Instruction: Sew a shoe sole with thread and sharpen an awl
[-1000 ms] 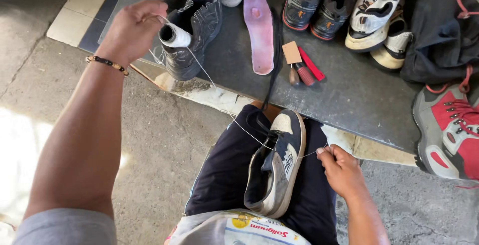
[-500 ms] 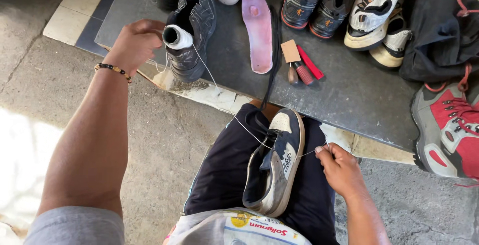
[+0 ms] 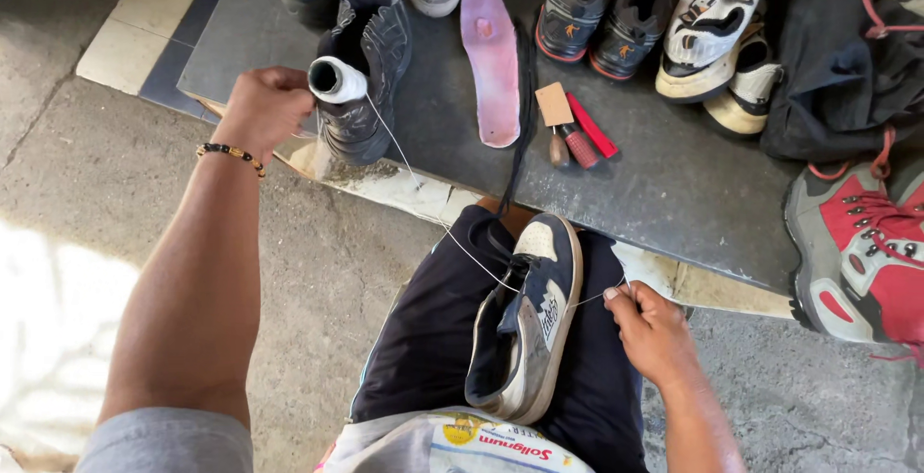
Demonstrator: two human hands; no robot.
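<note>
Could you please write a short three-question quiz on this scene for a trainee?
1. True or false: the left hand holds a spool of white thread.
2. Where does the grey and white sneaker rest? A) on the dark slab B) on the person's lap C) on the concrete floor
3. Fill in: the right hand pinches the end of the ____.

Key: 1. True. 2. B; it lies between the thighs, on its side. 3. Thread; it runs taut from the spool, past the sneaker, to the right hand's fingertips.
</note>
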